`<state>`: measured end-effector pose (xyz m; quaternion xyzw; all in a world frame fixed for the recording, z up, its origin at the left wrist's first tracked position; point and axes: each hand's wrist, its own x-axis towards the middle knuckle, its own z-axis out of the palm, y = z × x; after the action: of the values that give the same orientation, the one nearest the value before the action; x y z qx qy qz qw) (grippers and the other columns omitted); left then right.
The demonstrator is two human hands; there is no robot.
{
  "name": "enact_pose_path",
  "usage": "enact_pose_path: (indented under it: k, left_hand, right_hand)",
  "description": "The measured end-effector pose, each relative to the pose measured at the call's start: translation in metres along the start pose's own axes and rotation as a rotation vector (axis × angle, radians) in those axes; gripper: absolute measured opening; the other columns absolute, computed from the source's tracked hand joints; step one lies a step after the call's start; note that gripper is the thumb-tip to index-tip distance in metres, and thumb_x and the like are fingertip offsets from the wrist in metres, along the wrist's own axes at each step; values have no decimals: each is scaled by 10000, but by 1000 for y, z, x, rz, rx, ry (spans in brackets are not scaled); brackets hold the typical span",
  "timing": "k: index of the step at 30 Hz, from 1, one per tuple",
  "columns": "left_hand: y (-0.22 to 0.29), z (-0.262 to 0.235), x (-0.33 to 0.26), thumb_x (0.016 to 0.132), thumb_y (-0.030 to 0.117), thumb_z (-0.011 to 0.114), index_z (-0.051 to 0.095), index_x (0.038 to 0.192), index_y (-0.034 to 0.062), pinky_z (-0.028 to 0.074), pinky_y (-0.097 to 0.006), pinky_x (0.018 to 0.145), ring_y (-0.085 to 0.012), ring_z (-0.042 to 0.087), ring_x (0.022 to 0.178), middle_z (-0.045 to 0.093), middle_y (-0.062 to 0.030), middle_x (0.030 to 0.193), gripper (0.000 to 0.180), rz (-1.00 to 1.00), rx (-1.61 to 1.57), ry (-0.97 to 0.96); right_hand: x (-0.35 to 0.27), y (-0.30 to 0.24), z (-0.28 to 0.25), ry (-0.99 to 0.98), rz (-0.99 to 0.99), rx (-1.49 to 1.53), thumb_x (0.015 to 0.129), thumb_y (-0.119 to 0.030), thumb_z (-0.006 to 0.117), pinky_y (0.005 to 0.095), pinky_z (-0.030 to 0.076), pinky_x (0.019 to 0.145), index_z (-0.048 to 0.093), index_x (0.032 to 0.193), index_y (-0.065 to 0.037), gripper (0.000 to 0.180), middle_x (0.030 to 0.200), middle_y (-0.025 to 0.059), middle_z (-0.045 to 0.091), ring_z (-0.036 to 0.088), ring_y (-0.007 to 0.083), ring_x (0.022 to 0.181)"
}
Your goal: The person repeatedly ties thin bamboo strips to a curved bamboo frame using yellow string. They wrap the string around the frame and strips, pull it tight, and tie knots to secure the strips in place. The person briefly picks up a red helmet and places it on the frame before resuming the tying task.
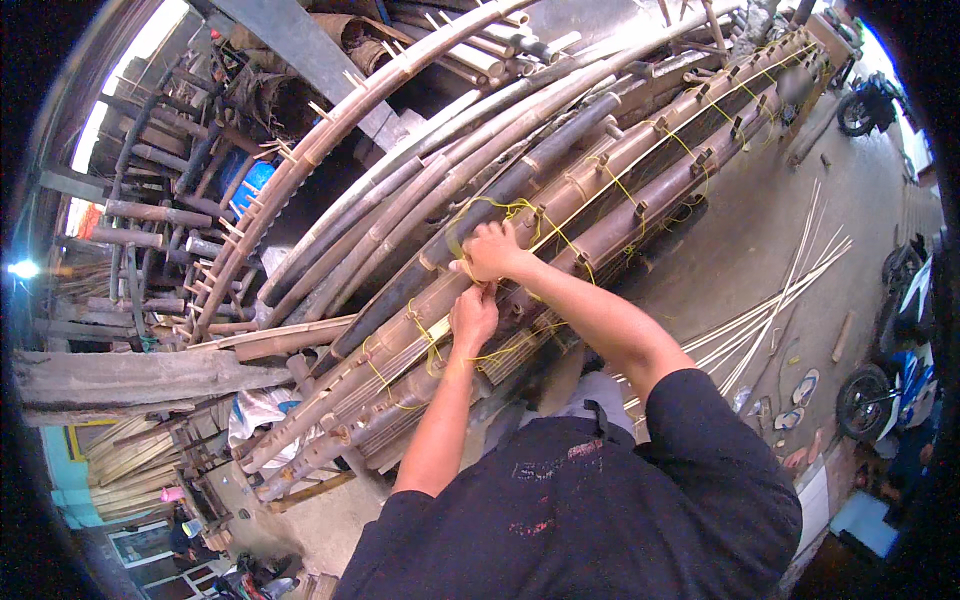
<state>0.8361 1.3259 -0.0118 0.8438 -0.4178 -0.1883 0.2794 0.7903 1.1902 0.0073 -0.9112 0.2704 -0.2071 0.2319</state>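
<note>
Two long brown bamboo poles [620,222] lie side by side, running diagonally from lower left to upper right, with thin split-bamboo strips between them. Loops of yellow cord [520,207] bind them at intervals. My right hand [493,252] is closed over the far pole, and a blurred loop of the cord runs up beside its fingers. Just below it, nearer to me, my left hand [473,318] is closed with its fingertips close to the right hand. Whatever lies between the left fingers is hidden. Short dark pegs [656,126] stick up along the poles.
Curved bamboo poles [420,190] are stacked beyond the bound pair. A pegged bamboo pole [300,155] arches at the left. Loose pale strips [770,310] lie on the floor at right, near sandals [797,400] and a parked motorcycle [880,395]. A blue drum [252,185] stands far left.
</note>
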Motion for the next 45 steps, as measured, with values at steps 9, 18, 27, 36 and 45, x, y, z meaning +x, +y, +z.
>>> enact_pose_path:
  k: [9, 18, 27, 36, 45]
  left_hand:
    - [4, -5, -7, 969, 258, 542, 684, 976, 79, 520, -455, 720, -384, 684, 794, 705, -179, 863, 228, 113, -71, 96]
    - [-24, -22, 130, 984, 244, 496, 696, 1058, 64, 509, -506, 804, -448, 651, 934, 697, -218, 987, 279, 230, 176, 236]
    - [-139, -103, 192, 931, 264, 568, 649, 790, -11, 457, -455, 612, -323, 604, 680, 666, -204, 804, 320, 54, 165, 100]
    - [-150, -116, -7, 918, 144, 584, 645, 897, -55, 507, -376, 698, -263, 659, 755, 672, -160, 817, 209, 262, 68, -518]
    - [-152, -90, -45, 884, 158, 666, 630, 989, -28, 501, -370, 729, -254, 634, 772, 672, -105, 852, 217, 236, 102, -223]
  right_hand:
    - [-171, 5, -11, -232, -374, 448, 941, -301, 572, 497, 467, 621, 556, 638, 11, 435, 645, 234, 576, 558, 442, 621]
    - [-190, -8, -14, -271, -407, 351, 924, -305, 587, 453, 427, 1007, 574, 586, -81, 405, 602, 147, 589, 621, 333, 691]
    - [-304, 15, 66, -428, 368, -309, 784, -255, 612, 491, 494, 773, 729, 761, -107, 190, 784, 128, 711, 669, 314, 769]
    - [-198, -106, 141, -479, 290, 1274, 919, -329, 575, 370, 511, 595, 657, 821, -62, 295, 713, 25, 650, 625, 211, 648]
    - [-141, -151, 77, 662, 1067, 1791, 963, -435, 536, 328, 477, 751, 656, 984, -178, 284, 880, -28, 642, 602, 138, 878]
